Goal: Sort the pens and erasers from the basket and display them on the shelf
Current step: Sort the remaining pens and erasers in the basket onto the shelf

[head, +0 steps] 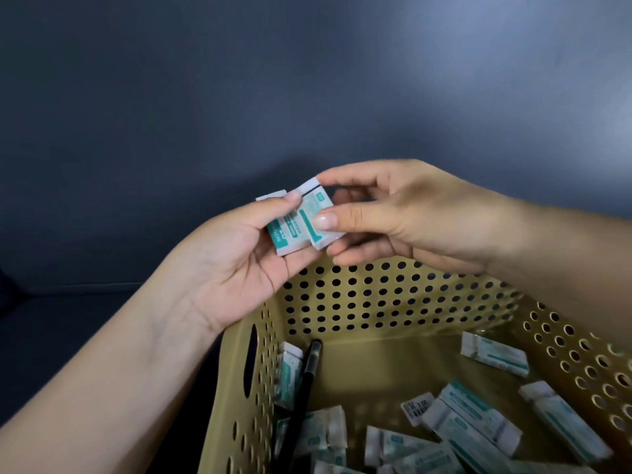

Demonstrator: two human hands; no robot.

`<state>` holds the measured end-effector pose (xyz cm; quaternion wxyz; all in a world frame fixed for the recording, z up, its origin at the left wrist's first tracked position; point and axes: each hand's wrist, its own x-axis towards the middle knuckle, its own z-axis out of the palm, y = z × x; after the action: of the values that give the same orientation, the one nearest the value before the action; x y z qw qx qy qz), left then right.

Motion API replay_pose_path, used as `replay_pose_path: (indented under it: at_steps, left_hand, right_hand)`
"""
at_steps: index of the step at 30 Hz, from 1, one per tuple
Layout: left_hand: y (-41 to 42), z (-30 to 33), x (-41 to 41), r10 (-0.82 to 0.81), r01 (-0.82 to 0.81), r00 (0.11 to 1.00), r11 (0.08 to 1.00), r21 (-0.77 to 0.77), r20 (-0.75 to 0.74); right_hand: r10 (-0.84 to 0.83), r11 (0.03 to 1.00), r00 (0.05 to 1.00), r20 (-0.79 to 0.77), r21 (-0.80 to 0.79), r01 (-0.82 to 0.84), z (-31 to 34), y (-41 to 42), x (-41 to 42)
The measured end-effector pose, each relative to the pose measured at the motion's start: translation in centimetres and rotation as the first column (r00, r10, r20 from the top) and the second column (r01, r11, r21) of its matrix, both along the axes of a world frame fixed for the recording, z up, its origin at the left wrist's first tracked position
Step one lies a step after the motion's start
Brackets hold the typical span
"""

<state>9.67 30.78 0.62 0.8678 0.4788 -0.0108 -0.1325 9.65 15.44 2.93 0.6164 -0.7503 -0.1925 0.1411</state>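
Note:
Above the far rim of a tan perforated basket [359,302], my left hand [236,265] holds a small stack of white erasers with teal sleeves [285,232], thumb pressed on top. My right hand [403,213] pinches another such eraser [316,210] between thumb and forefinger, laid against the stack. Inside the basket lie several more wrapped erasers [475,422]. A black pen [304,388] leans against the basket's left inner wall.
A dark blue-grey wall fills the upper view and a dark surface lies to the left of the basket. The basket's left wall has a slot handle [252,364]. No shelf is in view.

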Motion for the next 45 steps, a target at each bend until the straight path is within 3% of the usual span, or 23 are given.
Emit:
replay_pose_path:
  at_steps: [3, 6, 12, 16, 19, 21, 23, 26, 30, 38, 41, 45]
  left_hand:
    - [-0.2, 0.0, 0.0, 0.007, -0.007, 1.0, 1.0, 0.027, -0.009]
    - [-0.3, 0.0, -0.1, -0.007, 0.005, 0.999, 0.998, 0.056, 0.034]
    - [-0.5, 0.0, -0.3, 0.037, -0.039, 0.996, 0.999, 0.016, 0.085]
    - [-0.5, 0.1, -0.6, 0.092, -0.104, 0.991, 0.987, 0.123, 0.102]
    - [-0.5, 0.1, -0.9, 0.025, -0.059, 0.991, 0.966, 0.25, 0.134]
    - [-0.6, 0.1, -1.1, -0.032, -0.012, 0.99, 0.949, 0.316, 0.136]
    - [-0.8, -0.1, -1.2, -0.085, 0.028, 0.986, 0.931, 0.363, 0.141]
    - [-0.7, -0.2, -1.2, -0.117, 0.049, 0.982, 0.918, 0.394, 0.149]
    - [-0.5, -0.1, -1.1, -0.158, 0.089, 0.979, 0.902, 0.422, 0.13]
    - [-0.9, 0.0, -1.4, -0.166, 0.107, 0.98, 0.907, 0.407, 0.112]
    - [-0.8, 0.1, -1.3, -0.211, 0.145, 0.971, 0.895, 0.422, 0.113]
    - [-0.5, 0.1, -1.2, -0.233, 0.167, 0.966, 0.894, 0.417, 0.113]
  right_hand:
    - [0.041, 0.999, 0.999, -0.016, 0.01, -0.041, 0.4, -0.8, -0.2]
    - [0.029, 0.997, 0.995, 0.094, -0.079, -0.022, 0.4, -1.1, -0.2]
    - [-0.03, 0.999, 0.977, 0.21, 0.025, 0.026, -0.5, -0.1, -0.5]
    - [-0.038, 0.985, 0.938, 0.344, -0.145, 0.093, 0.3, -0.7, -1.0]
    - [-0.071, 0.943, 0.978, 0.194, -0.307, 0.129, 0.6, -3.3, -0.8]
    - [0.007, 0.84, 0.999, -0.04, -0.541, -0.027, 0.0, -4.7, -0.7]
    - [0.046, 0.622, 0.981, -0.191, -0.763, -0.177, -1.8, -5.6, -0.6]
    - [-0.045, 0.302, 0.977, -0.21, -0.935, -0.188, -4.9, -6.4, 0.2]
    - [-0.24, 0.249, 0.958, -0.156, -0.964, -0.095, -6.5, -6.6, 0.4]
    - [-0.157, -0.014, 0.986, -0.058, -0.998, -0.061, -6.9, -6.5, -0.4]
    - [-0.212, -0.008, 0.973, -0.089, -0.996, -0.092, -7.4, -6.8, -0.1]
    - [-0.298, 0.234, 0.934, -0.198, -0.963, -0.13, -6.6, -7.4, 0.6]
